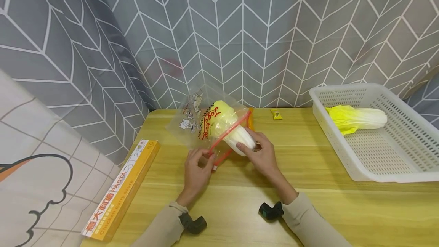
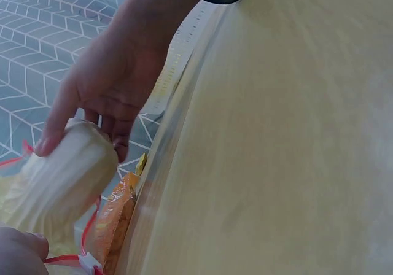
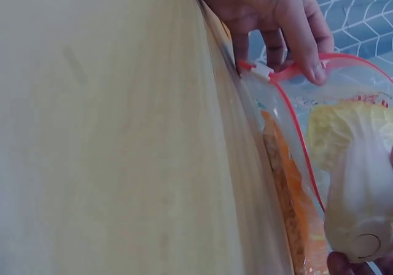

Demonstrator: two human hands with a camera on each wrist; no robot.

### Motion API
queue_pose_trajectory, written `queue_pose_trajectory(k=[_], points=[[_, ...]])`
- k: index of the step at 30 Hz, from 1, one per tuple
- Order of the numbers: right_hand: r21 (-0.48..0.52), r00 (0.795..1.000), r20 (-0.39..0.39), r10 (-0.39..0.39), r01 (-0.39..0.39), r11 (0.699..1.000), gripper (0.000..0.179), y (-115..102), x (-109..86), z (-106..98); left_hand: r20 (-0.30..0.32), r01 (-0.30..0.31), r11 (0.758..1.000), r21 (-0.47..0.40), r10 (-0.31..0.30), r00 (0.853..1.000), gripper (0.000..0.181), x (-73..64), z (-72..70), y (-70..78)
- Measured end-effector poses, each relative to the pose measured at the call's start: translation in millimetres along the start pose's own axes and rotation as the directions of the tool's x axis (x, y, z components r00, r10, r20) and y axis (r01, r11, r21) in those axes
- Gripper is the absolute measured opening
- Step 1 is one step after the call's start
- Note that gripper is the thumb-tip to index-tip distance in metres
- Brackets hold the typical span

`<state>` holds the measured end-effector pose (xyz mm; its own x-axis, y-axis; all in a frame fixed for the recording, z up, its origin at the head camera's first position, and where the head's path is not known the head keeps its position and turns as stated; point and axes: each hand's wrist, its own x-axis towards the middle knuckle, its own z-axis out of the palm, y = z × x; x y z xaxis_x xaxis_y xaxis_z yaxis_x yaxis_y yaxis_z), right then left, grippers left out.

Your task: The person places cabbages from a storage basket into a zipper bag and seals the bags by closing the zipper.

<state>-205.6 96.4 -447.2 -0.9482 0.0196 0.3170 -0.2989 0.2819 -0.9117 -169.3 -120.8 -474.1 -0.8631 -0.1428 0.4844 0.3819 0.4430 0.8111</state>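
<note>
A clear zip bag (image 1: pixel 197 125) with a red zip edge and printed figures is held with its mouth open. Inside it lies the yellow leafy end of a napa cabbage (image 1: pixel 223 115); the white stem end juts out through the mouth. My right hand (image 1: pixel 262 155) grips that stem end, thumb on the near side. With thumb and fingers, my left hand (image 1: pixel 199 172) pinches the bag's red edge, close to the white slider (image 3: pixel 262 71). In the right wrist view the cabbage (image 3: pixel 362 177) shows its round cut base, and the left hand (image 3: pixel 279 17) is at the zip.
An orange packet (image 1: pixel 251 119) lies behind the bag, with a small yellow packet (image 1: pixel 276 114) at the table's back edge. A white perforated basket (image 1: pixel 330 140) on the right holds another cabbage (image 1: pixel 363 118). Along the left edge lies a long pasta box (image 1: pixel 123 190).
</note>
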Motion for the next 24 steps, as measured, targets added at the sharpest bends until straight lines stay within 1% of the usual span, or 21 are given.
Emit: queue_pose_trajectory(k=[3, 5, 8, 10, 12, 14, 19, 21, 23, 24], points=[[0.021, 0.999, -0.033, -0.022, 0.022, 1.000, 0.057, -4.2, -1.3, 1.5, 0.006, 0.002, 1.000, -0.005, -0.002, 1.000, 0.009, -0.2, 0.7, -0.6], [0.030, 0.999, -0.039, -0.023, 0.024, 0.999, 0.057, -7.1, -2.3, 2.8, 0.012, 0.002, 1.000, 0.000, -0.002, 1.000, 0.010, -0.3, 1.2, -0.8], [0.062, 1.000, -0.009, 0.019, -0.018, 0.998, 0.057, -10.5, -3.7, 5.3, 0.014, -0.009, 1.000, 0.012, 0.009, 1.000, 0.011, 0.3, 1.4, -0.6], [0.096, 0.997, 0.034, 0.076, -0.079, 0.992, 0.056, -12.5, -4.5, 7.2, 0.010, -0.021, 0.999, 0.025, 0.021, 1.000, 0.011, 0.5, 1.3, -0.7], [0.131, 0.987, 0.079, 0.137, -0.147, 0.980, 0.054, -13.7, -4.8, 8.8, 0.012, -0.033, 0.999, 0.032, 0.032, 0.999, 0.011, 0.9, 1.2, -0.4], [0.174, 0.974, 0.121, 0.194, -0.213, 0.962, 0.050, -15.4, -4.5, 10.3, 0.014, -0.040, 0.998, 0.037, 0.040, 0.999, 0.010, 1.3, 1.1, -0.3], [0.268, 0.932, 0.189, 0.308, -0.351, 0.897, 0.045, -18.4, -3.2, 12.9, 0.026, -0.028, 0.999, 0.030, 0.027, 0.999, 0.007, 2.3, 0.3, -0.1], [0.285, 0.919, 0.200, 0.340, -0.387, 0.877, 0.046, -19.0, -2.9, 13.8, 0.031, -0.023, 0.999, 0.028, 0.022, 0.999, 0.006, 2.4, -0.1, -0.1], [0.288, 0.914, 0.200, 0.353, -0.399, 0.870, 0.047, -19.7, -2.7, 14.5, 0.035, -0.018, 0.999, 0.032, 0.017, 0.999, 0.007, 2.1, -0.4, -0.2], [0.284, 0.916, 0.195, 0.351, -0.396, 0.873, 0.047, -20.2, -2.6, 15.1, 0.036, -0.016, 0.999, 0.033, 0.015, 0.999, 0.007, 1.9, -0.6, 0.0]])
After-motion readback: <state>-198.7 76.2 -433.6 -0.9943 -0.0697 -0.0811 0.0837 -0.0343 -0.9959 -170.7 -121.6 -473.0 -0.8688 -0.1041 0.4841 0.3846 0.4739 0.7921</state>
